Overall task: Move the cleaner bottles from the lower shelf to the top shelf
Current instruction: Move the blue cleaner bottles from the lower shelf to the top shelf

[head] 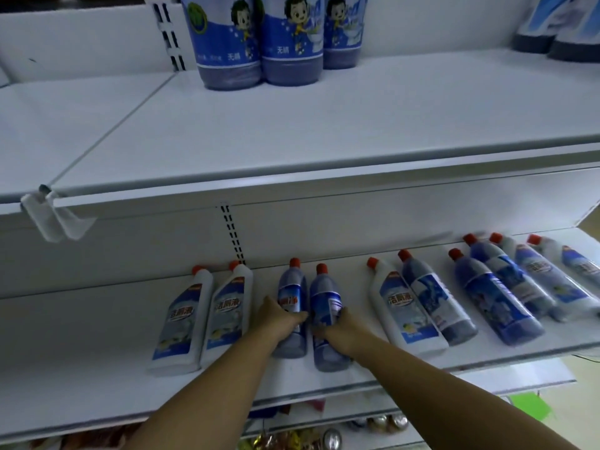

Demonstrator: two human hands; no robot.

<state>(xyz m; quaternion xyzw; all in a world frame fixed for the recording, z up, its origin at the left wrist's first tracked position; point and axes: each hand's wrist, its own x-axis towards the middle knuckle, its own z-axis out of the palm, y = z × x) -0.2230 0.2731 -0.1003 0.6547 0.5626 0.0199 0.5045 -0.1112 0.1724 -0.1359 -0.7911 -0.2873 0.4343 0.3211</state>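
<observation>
Several cleaner bottles with red caps lie flat on the lower shelf. My left hand grips a blue bottle lying in the middle. Right beside it, my right hand grips a second blue bottle. Two white bottles lie to the left of my hands. Further white and blue bottles lie in a row to the right. The top shelf is wide and white, with three tall blue bottles standing at its back.
Dark-based bottles stand at the top shelf's far right. A clear plastic price tag holder hangs from the top shelf's front edge at left. Slotted uprights run up the back wall. Packaged goods sit on shelves below.
</observation>
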